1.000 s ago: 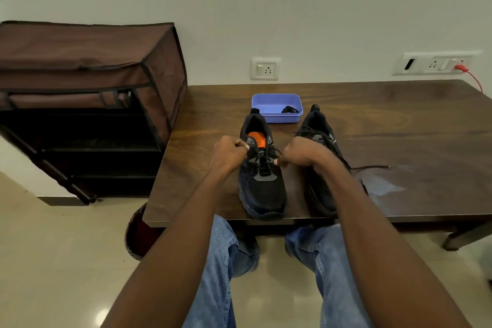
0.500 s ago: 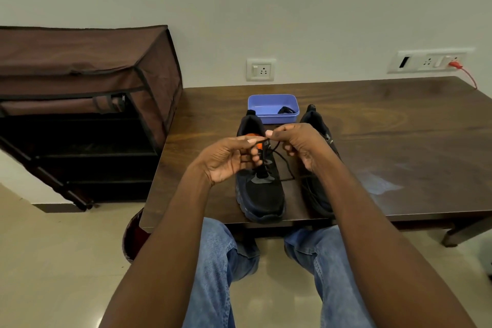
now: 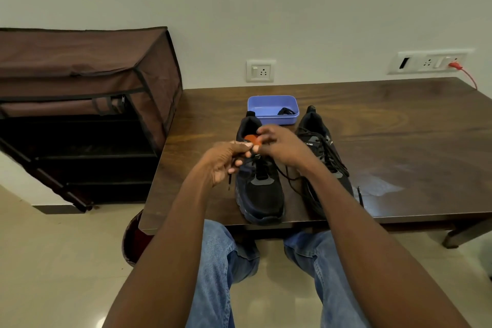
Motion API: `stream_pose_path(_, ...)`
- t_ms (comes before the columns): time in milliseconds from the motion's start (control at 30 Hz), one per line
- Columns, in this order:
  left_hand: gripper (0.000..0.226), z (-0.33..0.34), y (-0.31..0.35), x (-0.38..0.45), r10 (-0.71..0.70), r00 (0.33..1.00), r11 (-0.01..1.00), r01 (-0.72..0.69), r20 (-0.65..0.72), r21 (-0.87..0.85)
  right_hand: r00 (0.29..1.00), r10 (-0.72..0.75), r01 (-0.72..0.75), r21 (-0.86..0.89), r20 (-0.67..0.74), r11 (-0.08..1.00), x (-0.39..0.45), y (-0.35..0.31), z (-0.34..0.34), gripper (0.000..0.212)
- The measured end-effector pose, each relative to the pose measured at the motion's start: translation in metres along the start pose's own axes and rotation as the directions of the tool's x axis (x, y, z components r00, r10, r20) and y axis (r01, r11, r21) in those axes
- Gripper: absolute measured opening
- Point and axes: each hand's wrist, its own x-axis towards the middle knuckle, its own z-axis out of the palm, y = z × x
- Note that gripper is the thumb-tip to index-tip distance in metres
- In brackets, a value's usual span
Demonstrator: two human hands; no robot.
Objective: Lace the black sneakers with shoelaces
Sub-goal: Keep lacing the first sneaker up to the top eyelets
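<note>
Two black sneakers stand side by side near the front edge of the dark wooden table (image 3: 399, 125), toes toward me. Over the left sneaker (image 3: 261, 194), which has an orange tongue patch, both hands meet above the tongue. My left hand (image 3: 226, 160) pinches one end of the black shoelace (image 3: 288, 177); the tip dangles below the fingers. My right hand (image 3: 279, 146) grips the lace's other strand, which loops down between the shoes. The right sneaker (image 3: 323, 152) is laced, with a loose end lying on the table to its right.
A blue plastic tray (image 3: 266, 106) with a dark bundle inside sits behind the shoes. A brown fabric shoe rack (image 3: 80, 104) stands to the left of the table. Wall sockets and a red cable (image 3: 468, 77) are behind. My knees in jeans are under the table edge.
Both hands rose from the sides of the left sneaker and came together above its tongue, bringing the lace ends with them.
</note>
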Motion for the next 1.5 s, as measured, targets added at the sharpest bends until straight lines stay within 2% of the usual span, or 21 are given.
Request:
stream_pose_path(33,0.011,0.001,-0.001,0.0,0.001,1.0,1.0,-0.001,0.008,0.015,0.997,-0.021,0.022,-0.016,0.076,1.0,0.0,0.0,0.004,0.033)
stream_pose_path(100,0.012,0.0,-0.002,0.001,-0.007,1.0,0.999,0.009,-0.026,0.048,0.996,-0.035,0.037,-0.033,0.078,0.999,0.001,0.0,0.005,0.015)
stream_pose_path(200,0.007,-0.006,-0.003,0.003,-0.033,0.995,0.998,0.039,-0.097,0.057,0.99,0.06,-0.071,-0.085,-0.127,0.994,0.007,0.009,-0.003,0.016)
stream_pose_path(300,0.007,-0.008,-0.002,0.003,-0.054,0.989,0.998,0.057,-0.138,0.015,0.918,0.122,-0.235,-0.268,-0.378,0.934,0.01,0.021,-0.012,0.019)
stream_pose_path(367,0.012,-0.006,-0.001,0.002,-0.048,0.99,0.999,0.046,-0.133,-0.016,0.886,0.141,-0.309,-0.335,-0.442,0.89,0.01,0.027,-0.013,0.016)
stream_pose_path(433,0.014,-0.004,-0.001,0.002,-0.032,0.992,0.999,0.027,-0.122,-0.039,0.889,0.13,-0.323,-0.402,-0.438,0.856,0.009,0.028,-0.01,0.014)
stream_pose_path(500,0.011,-0.001,-0.001,0.0,-0.009,0.994,0.999,0.006,-0.111,-0.032,0.913,0.026,-0.224,-0.448,-0.407,0.866,0.012,0.026,-0.005,0.013)
stream_pose_path(600,0.006,0.003,-0.003,0.0,0.005,0.995,1.0,-0.004,-0.103,0.016,0.967,-0.083,0.028,-0.223,-0.242,0.974,0.012,0.018,0.003,0.025)
stream_pose_path(667,0.007,0.005,-0.005,0.002,0.021,0.993,0.998,-0.014,-0.114,0.061,0.985,-0.111,0.085,-0.181,-0.135,0.98,0.012,0.014,0.009,0.021)
stream_pose_path(800,0.01,0.007,-0.009,0.007,0.038,0.988,0.998,-0.03,-0.152,0.052,0.987,-0.086,0.062,-0.172,-0.135,0.983,0.015,0.017,0.015,0.005)
stream_pose_path(933,0.01,0.011,-0.012,0.011,0.036,0.987,0.999,-0.03,-0.154,0.043,0.985,-0.049,0.023,-0.151,-0.166,0.988,0.018,0.021,0.017,0.011)
stream_pose_path(1000,0.013,0.012,-0.014,0.018,0.08,0.967,0.997,-0.074,-0.243,0.032,0.973,-0.048,0.001,-0.205,-0.226,0.979,0.021,0.022,0.019,0.015)
stream_pose_path(1100,0.019,0.009,-0.019,0.028,0.239,0.874,0.964,-0.159,-0.424,0.214,0.962,-0.079,-0.014,-0.338,-0.262,0.941,0.023,0.023,0.023,0.018)
stream_pose_path(1167,0.025,0.011,-0.023,0.032,0.322,0.832,0.919,-0.161,-0.452,0.36,0.95,-0.11,-0.018,-0.404,-0.293,0.915,0.023,0.021,0.025,0.018)
stream_pose_path(1267,0.029,0.018,-0.023,0.033,0.381,0.82,0.845,-0.121,-0.426,0.522,0.943,-0.155,0.007,-0.45,-0.293,0.893,0.026,0.021,0.027,0.018)
stream_pose_path(1367,0.031,0.019,-0.02,0.035,0.385,0.826,0.822,-0.105,-0.412,0.559,0.953,-0.159,0.017,-0.475,-0.259,0.88,0.03,0.022,0.03,0.018)
stream_pose_path(1500,0.034,0.014,-0.017,0.036,0.349,0.826,0.869,-0.108,-0.443,0.484,0.954,-0.167,0.021,-0.501,-0.249,0.865,0.035,0.022,0.034,0.014)
